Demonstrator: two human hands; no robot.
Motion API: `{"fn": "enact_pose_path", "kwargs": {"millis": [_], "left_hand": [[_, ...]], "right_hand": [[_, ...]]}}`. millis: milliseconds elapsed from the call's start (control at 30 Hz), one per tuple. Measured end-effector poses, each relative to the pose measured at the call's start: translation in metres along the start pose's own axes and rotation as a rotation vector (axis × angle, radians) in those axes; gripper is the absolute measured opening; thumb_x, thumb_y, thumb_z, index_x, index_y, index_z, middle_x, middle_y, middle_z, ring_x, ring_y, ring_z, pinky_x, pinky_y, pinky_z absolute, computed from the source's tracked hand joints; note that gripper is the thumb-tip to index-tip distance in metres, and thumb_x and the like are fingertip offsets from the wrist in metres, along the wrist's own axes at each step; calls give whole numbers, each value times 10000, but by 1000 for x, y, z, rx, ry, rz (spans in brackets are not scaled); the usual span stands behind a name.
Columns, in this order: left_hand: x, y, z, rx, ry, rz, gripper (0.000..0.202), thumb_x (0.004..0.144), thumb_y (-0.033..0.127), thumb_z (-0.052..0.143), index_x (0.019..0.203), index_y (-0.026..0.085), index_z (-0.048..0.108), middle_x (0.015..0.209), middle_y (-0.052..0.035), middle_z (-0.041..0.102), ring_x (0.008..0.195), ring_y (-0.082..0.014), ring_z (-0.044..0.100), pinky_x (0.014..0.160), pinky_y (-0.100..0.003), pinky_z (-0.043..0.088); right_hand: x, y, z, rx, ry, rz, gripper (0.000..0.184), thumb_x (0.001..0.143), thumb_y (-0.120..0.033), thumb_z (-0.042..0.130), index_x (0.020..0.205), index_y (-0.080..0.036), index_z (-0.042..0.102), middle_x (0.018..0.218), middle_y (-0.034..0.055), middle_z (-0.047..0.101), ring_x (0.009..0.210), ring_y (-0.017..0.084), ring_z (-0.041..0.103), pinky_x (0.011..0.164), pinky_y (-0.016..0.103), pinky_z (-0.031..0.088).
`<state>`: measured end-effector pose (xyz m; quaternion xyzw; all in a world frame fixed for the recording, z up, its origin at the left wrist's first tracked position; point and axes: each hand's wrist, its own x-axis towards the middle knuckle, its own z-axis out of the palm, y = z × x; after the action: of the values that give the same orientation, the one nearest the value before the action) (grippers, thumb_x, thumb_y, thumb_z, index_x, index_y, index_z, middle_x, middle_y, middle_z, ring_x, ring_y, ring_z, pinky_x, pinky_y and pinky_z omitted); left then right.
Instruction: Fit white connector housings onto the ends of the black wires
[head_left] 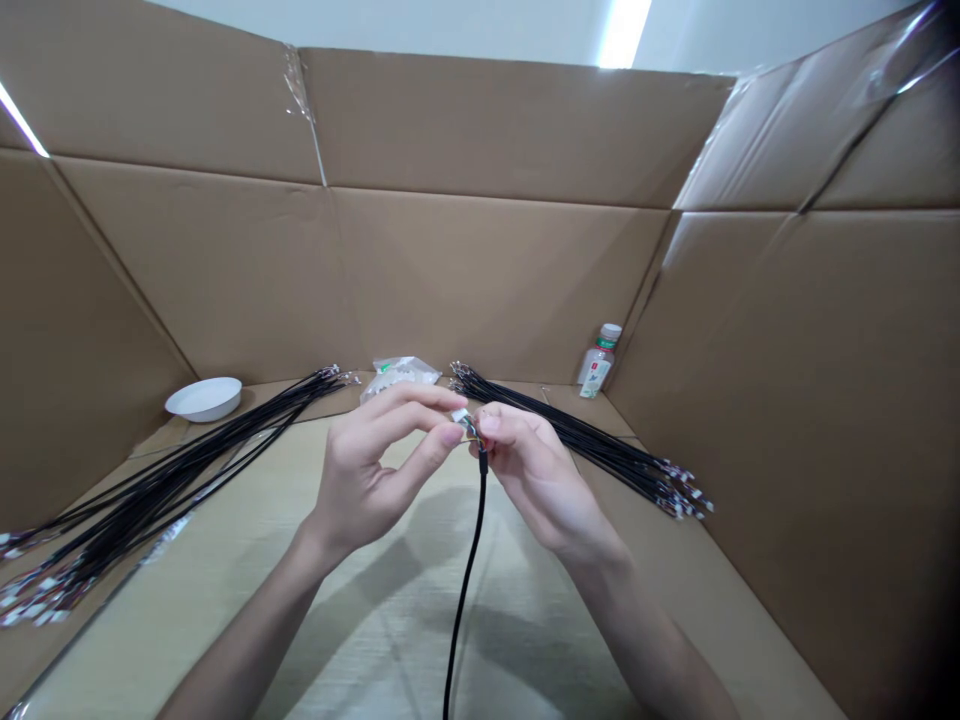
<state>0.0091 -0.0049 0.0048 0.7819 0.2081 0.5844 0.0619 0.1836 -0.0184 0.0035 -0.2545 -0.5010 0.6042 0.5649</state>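
My left hand (379,460) pinches a small white connector (459,414) between thumb and fingertips. My right hand (529,465) pinches the end of a black cable (465,580) right beside it, the two hands touching at the fingertips. The cable hangs down from my hands toward the bottom edge of the view. Both hands are raised above the cardboard work surface (360,640).
A bundle of black cables (165,480) lies at the left, another bundle of black cables (592,440) at the right. A white bowl (204,398), a clear bag of small parts (399,375) and a small bottle (600,362) stand at the back. Tall cardboard walls (495,280) surround everything.
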Motion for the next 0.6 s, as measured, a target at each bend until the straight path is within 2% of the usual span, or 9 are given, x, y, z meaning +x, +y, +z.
{"fn": "enact_pose_path", "kwargs": {"millis": [100,167,233,367,500,600], "left_hand": [[-1,2,3,-49,61,-147,46,910,172,764,910,200,726,928,-9,783,858,-144,755,810,-280,645],[-1,1,2,-71,69,-176,158,889,182,795,1027,214,725,956,-3,787,855,-142,766,802,-270,659],[0,-1,-1,-25,25,-102,206,891,169,796,1077,228,731,996,-4,791,883,-144,766,829,-277,651],[2,-5,-9,127,-69,110,161,934,98,726,1033,226,731,1014,-11,778,937,-141,740,869,-272,599],[2,-9,-12,271,-131,153,118,967,126,690,1043,213,669,1017,-20,745,931,-143,712,876,-274,562],[2,-11,-11,356,-168,147,29,1014,191,629,1017,216,617,967,-15,721,904,-150,691,847,-278,545]], "right_hand": [[0,-1,-2,-62,-22,1,226,830,-316,724,649,-218,633,700,-21,494,724,163,401,740,312,355],[1,0,-2,-95,-23,7,207,828,-317,712,662,-217,639,709,-19,508,729,164,415,747,316,360],[2,0,-3,-103,-26,12,194,827,-319,712,676,-216,647,724,-16,523,738,164,425,754,315,365],[3,1,-5,-100,-39,20,190,822,-309,720,669,-218,655,715,-20,533,733,161,438,752,314,372],[3,0,-6,-138,-50,-2,179,842,-291,728,688,-218,674,710,-27,550,722,149,459,755,314,382],[0,-2,-5,-276,-37,-85,181,869,-306,750,729,-218,678,730,-25,582,721,147,483,744,320,393]]}}
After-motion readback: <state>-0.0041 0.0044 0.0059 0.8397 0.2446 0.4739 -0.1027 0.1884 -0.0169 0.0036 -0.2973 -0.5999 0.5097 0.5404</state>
